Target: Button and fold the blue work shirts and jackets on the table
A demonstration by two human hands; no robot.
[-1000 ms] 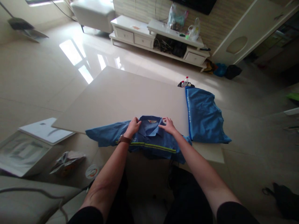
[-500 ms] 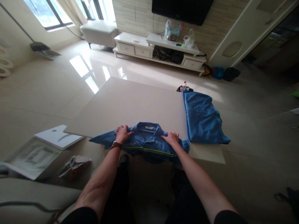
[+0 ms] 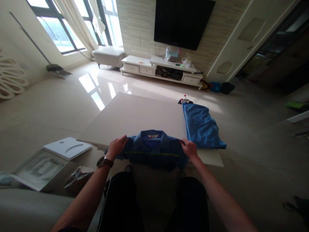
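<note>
A blue collared work shirt (image 3: pixel 154 151) with a thin yellow-green stripe hangs stretched between my hands at the near edge of the pale table (image 3: pixel 142 111). My left hand (image 3: pixel 117 146) wears a watch and is closed on one shoulder of the shirt. On the opposite shoulder, my right hand (image 3: pixel 189 148) pinches the cloth. The collar faces up with a white label showing inside. The lower part of the shirt drops toward my knees in shadow. To the right, a folded blue garment pile (image 3: pixel 202 127) lies on the table.
Beyond the table's far right corner are red-capped bottles (image 3: pixel 184 99). An open box (image 3: pixel 41 169) with a white lid (image 3: pixel 67 148) stands at left, near a crumpled bag (image 3: pixel 78 178). A white TV cabinet (image 3: pixel 159 69) and a bench (image 3: pixel 109 56) line the far wall.
My hands have gone from resting on the shirt's front to gripping its shoulders, farther apart. The shirt is lifted and drawn toward me. The camera view has tilted up.
</note>
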